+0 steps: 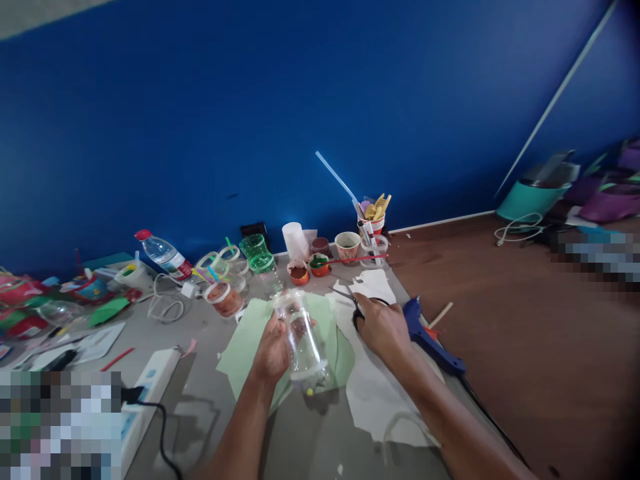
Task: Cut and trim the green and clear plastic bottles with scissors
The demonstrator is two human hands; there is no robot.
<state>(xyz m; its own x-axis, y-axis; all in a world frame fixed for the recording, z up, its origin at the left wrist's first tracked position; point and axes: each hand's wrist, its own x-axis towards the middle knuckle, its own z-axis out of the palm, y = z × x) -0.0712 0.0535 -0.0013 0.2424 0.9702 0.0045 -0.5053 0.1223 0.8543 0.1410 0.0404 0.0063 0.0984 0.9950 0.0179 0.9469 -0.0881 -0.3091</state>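
Note:
My left hand (274, 350) is wrapped round a clear plastic bottle (306, 347), tilted above the table, with pale bands near both ends and a small yellow spot at its lower end. My right hand (383, 323) rests over black-handled scissors (357, 319) at the right, their blades pointing left; its fingers are on the handles. Beneath the bottle lie sheets of light green paper (245, 340). White paper (373, 407) with cut edges spreads under my right hand and forearm. Just right of that hand is a blue glue gun (435, 343).
Paint cups (299, 272), a white cup (347, 247) and a cup of wooden cutlery (373, 217) stand at the back. A water bottle (167, 257), a green plastic piece (257, 253) and a power strip (150, 393) are on the left. The table's right edge borders the brown floor (525, 347).

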